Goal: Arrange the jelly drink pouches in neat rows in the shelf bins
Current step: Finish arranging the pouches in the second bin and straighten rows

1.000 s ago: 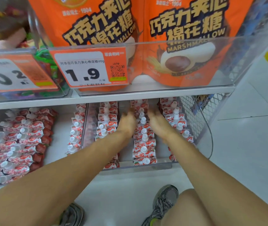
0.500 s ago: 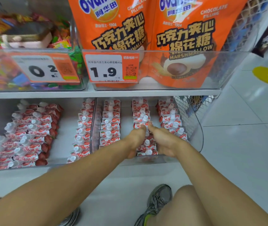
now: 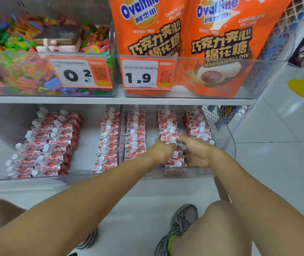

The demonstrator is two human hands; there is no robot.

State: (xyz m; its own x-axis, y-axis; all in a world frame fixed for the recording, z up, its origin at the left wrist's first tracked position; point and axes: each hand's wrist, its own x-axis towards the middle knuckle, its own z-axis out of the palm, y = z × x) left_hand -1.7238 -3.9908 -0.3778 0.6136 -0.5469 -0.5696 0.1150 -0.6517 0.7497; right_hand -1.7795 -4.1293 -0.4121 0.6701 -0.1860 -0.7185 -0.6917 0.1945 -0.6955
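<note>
We are flanking the middle row of red-and-white, white-capped jelly drink pouches in the clear plastic right-hand shelf bin, left hand and right hand pressing inward with loosely curled fingers, gripping nothing, squaring the row.

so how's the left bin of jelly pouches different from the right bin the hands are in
The left bin holds a crooked double row at its left side plus one row along its right wall; the right bin holds three single, straighter rows. No hand is at the left bin; the left hand and right hand flank the right bin's middle row. Both are clear bins of red-and-white capped pouches.
</note>
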